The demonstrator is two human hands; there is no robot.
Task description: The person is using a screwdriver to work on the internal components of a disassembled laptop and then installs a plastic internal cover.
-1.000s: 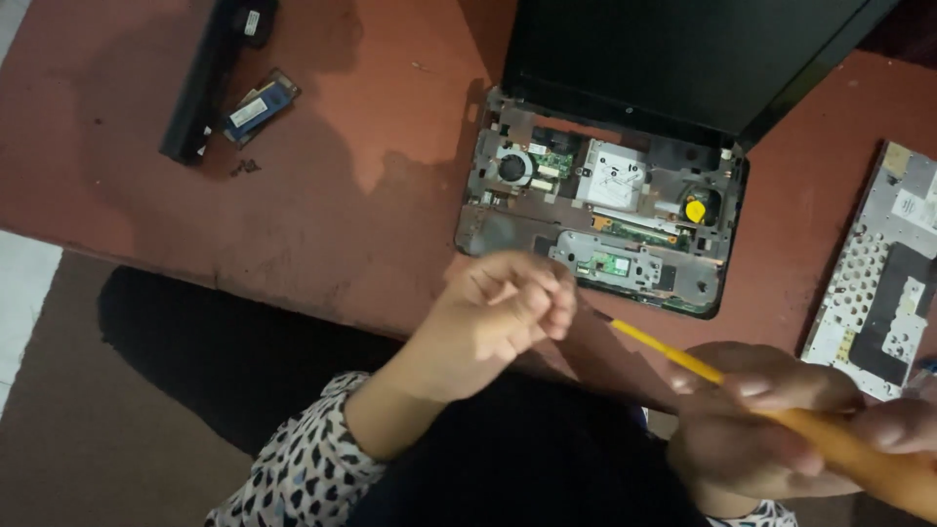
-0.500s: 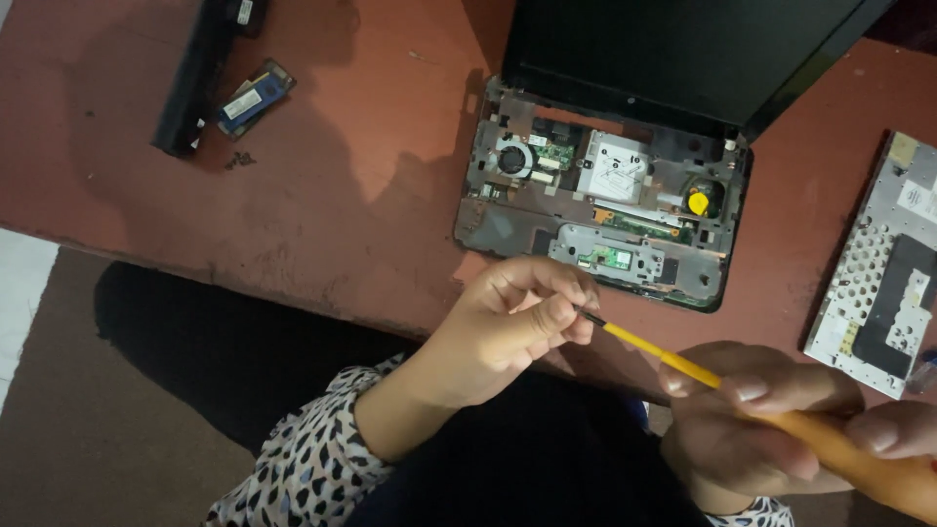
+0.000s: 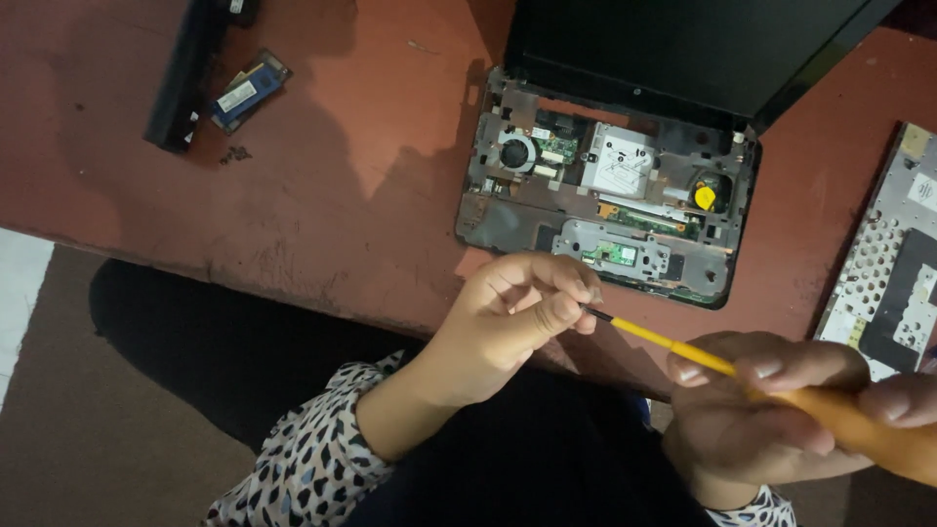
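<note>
Yellow-shafted screwdriver [image 3: 673,344] lay in the right hand's [image 3: 771,420] closed grip, its tip pinched by the left hand's [image 3: 508,322] fingers above the table [image 3: 322,195] edge; a slip might have dropped something tiny into the opened laptop [image 3: 605,195].

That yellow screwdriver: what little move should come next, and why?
Probably carry the screwdriver tip to the opened laptop. The left hand pinches its tip, the right hand grips the handle, and both hover just short of the bared insides.
</note>
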